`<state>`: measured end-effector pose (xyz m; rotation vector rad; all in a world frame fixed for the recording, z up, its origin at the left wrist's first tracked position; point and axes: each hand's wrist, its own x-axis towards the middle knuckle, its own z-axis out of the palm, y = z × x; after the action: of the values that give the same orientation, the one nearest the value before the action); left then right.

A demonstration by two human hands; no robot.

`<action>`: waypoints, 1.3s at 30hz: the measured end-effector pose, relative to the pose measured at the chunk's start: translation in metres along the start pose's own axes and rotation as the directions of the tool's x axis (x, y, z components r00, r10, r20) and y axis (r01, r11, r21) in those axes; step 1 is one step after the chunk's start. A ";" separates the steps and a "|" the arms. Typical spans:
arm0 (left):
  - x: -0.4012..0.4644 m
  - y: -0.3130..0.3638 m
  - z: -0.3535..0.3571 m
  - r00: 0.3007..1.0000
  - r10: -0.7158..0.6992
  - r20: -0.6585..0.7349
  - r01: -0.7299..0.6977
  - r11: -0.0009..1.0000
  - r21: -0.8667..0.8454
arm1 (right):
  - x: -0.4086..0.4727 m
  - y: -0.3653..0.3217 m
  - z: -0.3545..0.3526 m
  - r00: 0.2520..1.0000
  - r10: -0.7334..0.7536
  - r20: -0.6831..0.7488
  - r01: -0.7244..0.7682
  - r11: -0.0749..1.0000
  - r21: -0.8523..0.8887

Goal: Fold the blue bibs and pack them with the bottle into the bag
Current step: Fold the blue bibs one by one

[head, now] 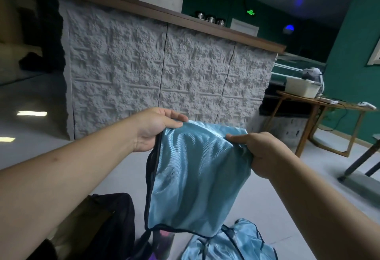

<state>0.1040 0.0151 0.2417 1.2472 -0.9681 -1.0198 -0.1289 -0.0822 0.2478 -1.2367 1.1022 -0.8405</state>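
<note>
Bib: held up in the air at centre, hanging down; left hand pinches its upper left corner, right hand grips its upper right edge.
Second bib: on the floor, below and right of the held one.
Bag: on the floor, lower left.
Bottle: between bag and second bib, partly hidden behind the held bib's lower edge.
Counter: behind the hands.
Side tabletop: right of the counter, carrying a bin.
</note>
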 end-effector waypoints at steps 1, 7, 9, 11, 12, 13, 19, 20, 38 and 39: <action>-0.001 0.000 0.002 1.000 0.016 -0.013 -0.016 1.000 -0.005 | 0.001 0.000 -0.001 1.000 0.008 -0.011 -0.008 1.000 -0.021; -0.001 0.005 0.006 0.998 0.025 -0.058 -0.028 0.999 -0.042 | 0.005 0.002 -0.001 0.986 -0.064 0.151 0.047 0.993 0.112; -0.001 0.007 0.001 0.999 -0.012 -0.038 0.011 0.999 -0.052 | 0.002 -0.002 -0.003 0.954 -0.095 0.284 0.051 0.986 0.160; -0.002 0.011 -0.006 0.999 -0.042 0.014 0.041 0.999 0.033 | -0.005 -0.008 -0.004 0.925 -0.128 0.359 0.067 0.982 0.177; -0.002 0.012 -0.009 0.998 -0.048 0.038 0.044 0.992 0.117 | -0.007 -0.010 -0.004 0.921 -0.143 0.362 0.095 0.985 0.146; -0.003 0.012 -0.011 0.997 -0.059 0.053 0.048 0.980 0.193 | -0.010 -0.011 -0.003 0.922 -0.166 0.349 0.143 0.986 0.089; -0.003 0.011 -0.002 0.998 0.043 -0.052 -0.004 0.802 0.597 | -0.012 -0.009 0.002 0.914 -0.350 0.207 0.400 0.681 -0.614; -0.002 0.008 -0.001 0.993 0.084 -0.077 -0.012 0.748 0.664 | -0.011 -0.008 0.002 0.907 -0.363 0.211 0.398 0.582 -0.709; -0.021 -0.023 -0.018 0.976 0.208 -0.057 -0.112 0.717 0.688 | -0.012 0.031 -0.012 0.875 -0.431 0.219 0.483 0.754 -0.446; -0.024 -0.023 -0.019 0.979 0.202 -0.039 -0.127 0.741 0.660 | -0.016 0.031 -0.014 0.883 -0.417 0.216 0.469 0.798 -0.378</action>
<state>0.1139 0.0426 0.2169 1.7312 -1.3907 -0.4554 -0.1486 -0.0661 0.2201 -1.9423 0.9278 -0.8837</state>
